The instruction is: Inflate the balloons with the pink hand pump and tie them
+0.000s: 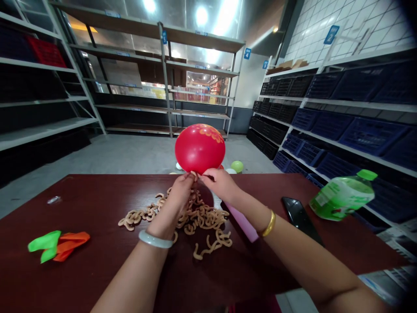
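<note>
A red inflated balloon (198,150) with a yellow pattern at its top is held up over the far part of the table. My left hand (183,187) pinches at its neck, and my right hand (219,182) grips the same spot from the other side. Both hands have their fingers closed; the balloon's neck itself is mostly hidden by them. Below the hands lies a loose pile of tan curled pieces (206,217), shaped like short bent sticks. Close to my right forearm is a pink long object (243,224), partly covered by the arm.
Uninflated green (48,244) and orange balloons (70,244) lie at the left of the brown table (107,269). A black phone (299,217) and a green-capped bottle (345,195) stand at the right. A green balloon (237,166) rests on the floor beyond. Shelves with crates (374,134) surround the room.
</note>
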The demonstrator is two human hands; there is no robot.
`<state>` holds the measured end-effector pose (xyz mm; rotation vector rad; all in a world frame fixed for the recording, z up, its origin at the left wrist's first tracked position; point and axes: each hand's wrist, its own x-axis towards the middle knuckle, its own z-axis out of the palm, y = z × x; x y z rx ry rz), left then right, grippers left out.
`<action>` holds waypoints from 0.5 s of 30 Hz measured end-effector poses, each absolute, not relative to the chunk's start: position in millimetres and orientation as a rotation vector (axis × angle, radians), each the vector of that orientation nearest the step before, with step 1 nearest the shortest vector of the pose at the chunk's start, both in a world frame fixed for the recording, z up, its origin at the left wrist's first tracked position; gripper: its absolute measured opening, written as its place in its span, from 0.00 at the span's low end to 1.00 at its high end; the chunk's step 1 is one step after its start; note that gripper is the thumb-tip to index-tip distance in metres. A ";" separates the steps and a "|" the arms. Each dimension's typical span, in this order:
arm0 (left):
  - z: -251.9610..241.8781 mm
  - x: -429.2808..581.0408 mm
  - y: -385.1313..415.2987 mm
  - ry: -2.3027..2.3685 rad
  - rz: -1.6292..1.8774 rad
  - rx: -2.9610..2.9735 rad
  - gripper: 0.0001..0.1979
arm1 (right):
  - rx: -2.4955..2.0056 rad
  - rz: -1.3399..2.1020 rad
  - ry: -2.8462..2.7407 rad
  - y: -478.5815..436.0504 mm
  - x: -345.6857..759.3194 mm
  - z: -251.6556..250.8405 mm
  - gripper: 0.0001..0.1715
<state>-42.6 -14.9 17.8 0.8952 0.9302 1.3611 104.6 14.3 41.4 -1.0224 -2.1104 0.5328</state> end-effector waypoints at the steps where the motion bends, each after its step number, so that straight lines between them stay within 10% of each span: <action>1: 13.0 -39.6 -13.0 0.995 1.408 0.958 0.15 | -1.021 0.431 -2.142 9.2 105.8 40.2 0.11; 15: -16.7 -18.6 -8.3 0.961 1.529 1.110 0.18 | -0.573 0.347 -2.087 5.8 133.1 28.1 0.07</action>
